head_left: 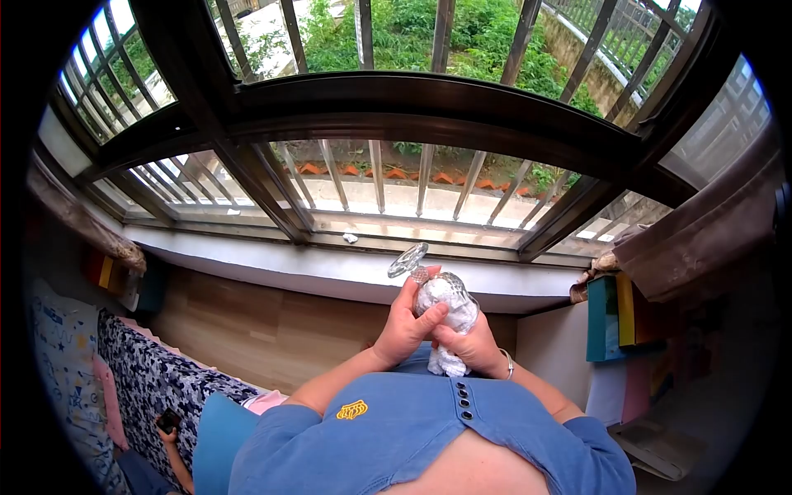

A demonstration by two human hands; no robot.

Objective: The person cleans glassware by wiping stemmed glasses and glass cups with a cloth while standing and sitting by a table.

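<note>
My left hand [404, 324] grips a clear glass [407, 261], its foot beyond the fingers; my right hand [477, 342] holds white cloth [450, 295] beside them.

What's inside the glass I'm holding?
White cloth is bunched in the glass, with more hanging out below. The cloth, right hand and left hand cover the rest, so anything deeper can't be seen.

This looks like a room in a home: a bed [157, 355] with patterned covers at eight o'clock, a barred window [412, 165] at twelve, curtains [701, 231] at two and ten, wood-look flooring [247, 322].
</note>
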